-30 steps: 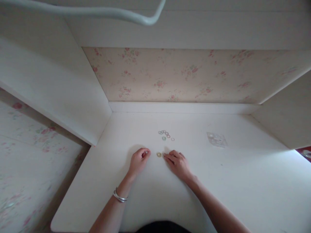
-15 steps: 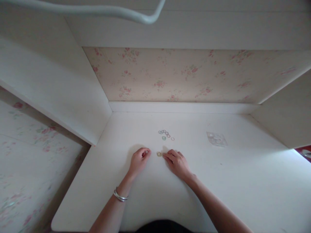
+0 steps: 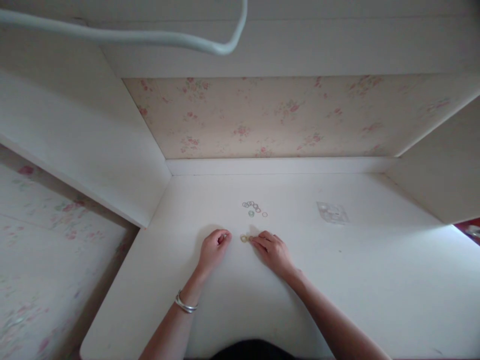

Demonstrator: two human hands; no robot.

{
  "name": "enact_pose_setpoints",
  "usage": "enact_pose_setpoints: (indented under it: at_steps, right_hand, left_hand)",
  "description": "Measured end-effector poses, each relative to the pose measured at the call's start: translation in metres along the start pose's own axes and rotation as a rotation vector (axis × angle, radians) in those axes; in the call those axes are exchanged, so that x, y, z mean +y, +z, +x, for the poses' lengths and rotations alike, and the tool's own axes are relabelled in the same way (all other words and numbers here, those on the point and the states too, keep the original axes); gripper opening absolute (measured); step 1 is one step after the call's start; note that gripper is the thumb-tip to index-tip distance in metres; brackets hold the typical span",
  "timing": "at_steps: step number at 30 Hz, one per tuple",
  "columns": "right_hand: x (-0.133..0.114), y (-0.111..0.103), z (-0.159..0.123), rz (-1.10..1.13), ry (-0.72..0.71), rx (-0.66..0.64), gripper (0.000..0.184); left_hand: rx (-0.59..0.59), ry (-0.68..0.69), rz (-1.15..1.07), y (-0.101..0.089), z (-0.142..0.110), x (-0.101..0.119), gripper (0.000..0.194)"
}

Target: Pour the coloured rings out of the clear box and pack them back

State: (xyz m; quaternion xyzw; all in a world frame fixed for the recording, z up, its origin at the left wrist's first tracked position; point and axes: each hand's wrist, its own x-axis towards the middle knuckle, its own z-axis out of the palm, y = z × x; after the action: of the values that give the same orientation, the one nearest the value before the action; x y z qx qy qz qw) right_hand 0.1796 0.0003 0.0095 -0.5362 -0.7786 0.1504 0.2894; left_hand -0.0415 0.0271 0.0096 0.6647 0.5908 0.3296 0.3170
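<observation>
Both my hands rest on a white desk [image 3: 232, 310]. My left hand [image 3: 213, 248], with a silver bangle on its wrist, is curled into a loose fist, fingertips pinched together; what they hold is too small to make out. My right hand [image 3: 272, 250] lies palm down, fingers bent, its fingertips touching a small yellowish ring [image 3: 244, 239] that lies between the two hands. A little farther back sits a cluster of several small coloured rings [image 3: 254, 208].
A small clear plastic bag [image 3: 332, 212] lies at the back right of the desk. White side panels and a floral back wall [image 3: 262, 115] enclose the desk. A white cable [image 3: 150, 36] hangs overhead. The desk's left edge drops off to a floral surface.
My right fingertips have crept slightly left onto the yellowish ring. The view has shifted a little; my left hand stays where it was.
</observation>
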Motion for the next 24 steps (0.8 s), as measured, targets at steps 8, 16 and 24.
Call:
enact_pose_setpoints:
  at_steps: [8,16,24]
  right_hand:
    - [0.013,-0.009,-0.003,0.335,0.37,0.347,0.031]
    - [0.023,-0.014,0.0,0.433,0.478,0.439,0.033]
    - [0.025,-0.014,0.0,0.431,0.458,0.435,0.034]
  left_hand:
    - [-0.017,-0.012,0.022,0.002,0.006,0.012,0.03]
    - [-0.073,0.293,0.325,0.032,0.035,0.071,0.02]
    - [-0.139,0.301,0.563,0.071,0.08,0.088,0.025]
